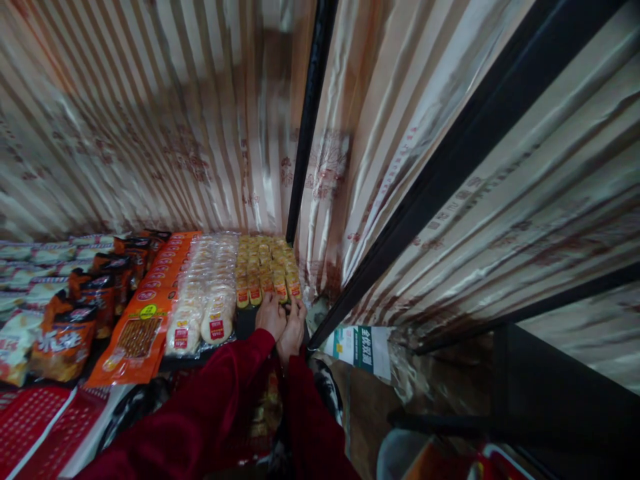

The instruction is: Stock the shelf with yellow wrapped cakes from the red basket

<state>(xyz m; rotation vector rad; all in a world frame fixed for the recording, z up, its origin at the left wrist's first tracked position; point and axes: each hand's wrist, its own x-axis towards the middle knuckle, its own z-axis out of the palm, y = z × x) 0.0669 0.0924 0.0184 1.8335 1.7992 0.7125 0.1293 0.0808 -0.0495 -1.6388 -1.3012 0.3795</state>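
Hands (281,325) close together, both arms reaching forward, red sleeves (220,393)

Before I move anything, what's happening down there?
The person's left hand and right hand are close together at the front of the rows of small yellow-wrapped snacks; whether either grips one is unclear. Beside these lie clear-wrapped round cakes, then orange snack packets further left.

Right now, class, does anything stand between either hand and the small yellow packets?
Nothing visible does. The left hand and right hand are right at the front row of yellow packets. The slanting black post stands to their right, not between.
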